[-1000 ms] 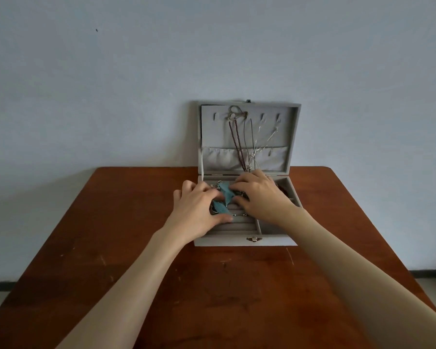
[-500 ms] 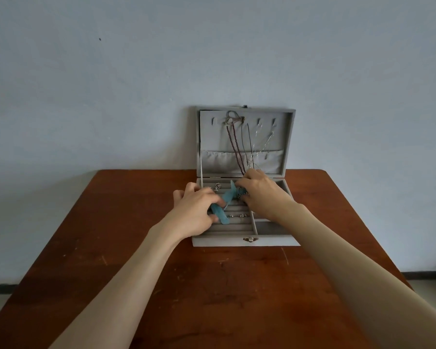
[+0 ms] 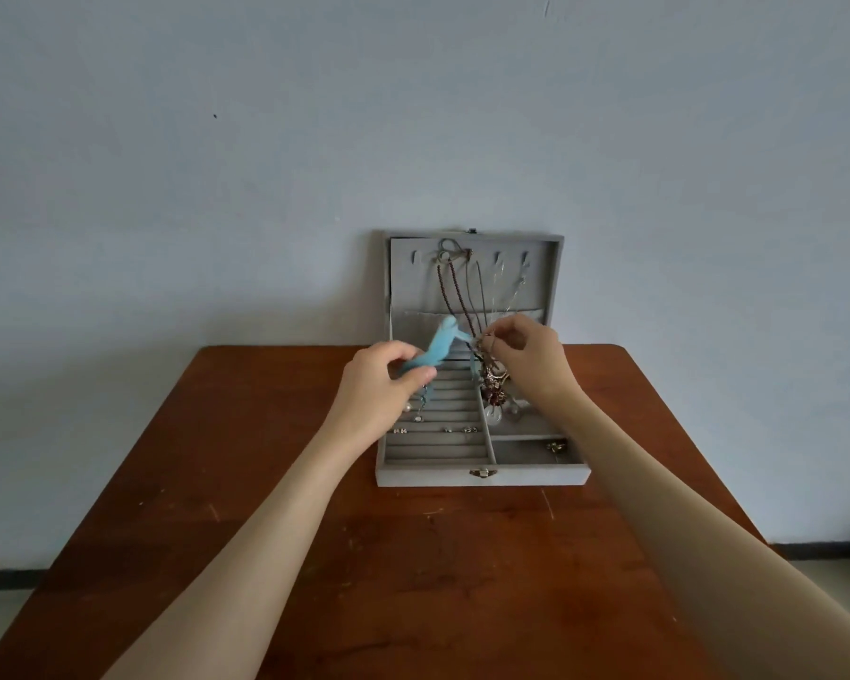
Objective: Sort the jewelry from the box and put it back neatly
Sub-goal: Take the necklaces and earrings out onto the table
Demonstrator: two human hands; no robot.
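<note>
Jewelry tangle pinched aloft between raised left hand and right hand

I see jewelry box on table, against wall | lid upright behind tray | rings in left slots | tangled jewelry in right compartment

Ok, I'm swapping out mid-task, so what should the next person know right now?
Left hand: pinching a blue cloth strip, lifted above the box.
Right hand: pinching a tangled bunch of chains that hangs into the right rear compartment.
Jewelry box: open on the table; necklaces hang in the lid, rings sit in the slots, one small piece front right.
Done: little. Left: untangle, sort, put everything back.
</note>
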